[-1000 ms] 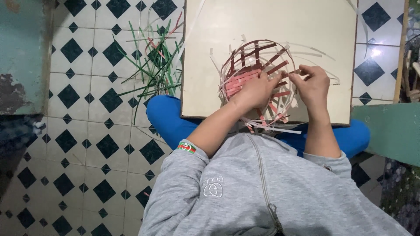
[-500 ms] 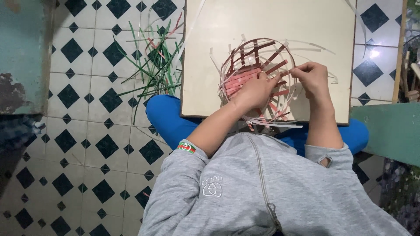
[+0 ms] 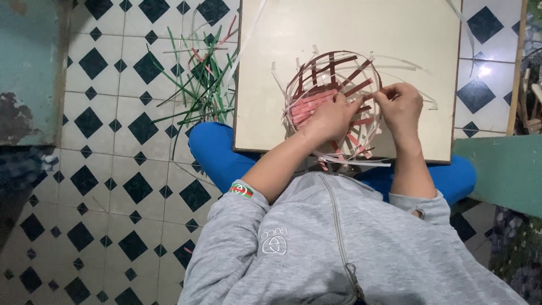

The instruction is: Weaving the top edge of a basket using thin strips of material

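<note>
A half-woven round basket [image 3: 324, 85] of red, dark red and white strips lies on a cream board [image 3: 350, 34] across my lap. My left hand [image 3: 330, 118] presses down on the basket's woven pink base, fingers spread over the strips. My right hand [image 3: 402, 106] is at the basket's right rim, with its fingers pinched on a thin white strip [image 3: 420, 101]. Loose white strip ends stick out around the rim and toward my body.
A pile of green and red strips [image 3: 200, 79] lies on the black-and-white tiled floor [image 3: 118, 169] left of the board. A teal wall [image 3: 28, 68] stands at left, a green surface [image 3: 505, 169] at right. Blue trousers [image 3: 217, 149] show under the board.
My right hand has shifted slightly left along the rim while working the strip. My left hand stays pressed on the basket's base.
</note>
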